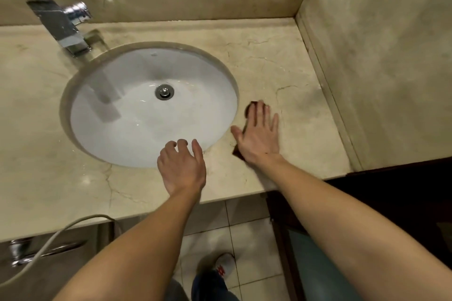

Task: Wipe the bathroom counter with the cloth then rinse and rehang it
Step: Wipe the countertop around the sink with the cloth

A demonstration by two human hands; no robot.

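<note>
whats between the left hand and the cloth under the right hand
In the head view, only bare marble counter by the sink rim separates the left hand from the dark cloth pressed flat under the right hand.

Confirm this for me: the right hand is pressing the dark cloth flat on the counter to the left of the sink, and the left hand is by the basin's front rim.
Not quite. The head view shows the right hand pressing the dark cloth flat on the counter to the right of the sink, not the left. The left hand is indeed by the basin's front rim.
</note>
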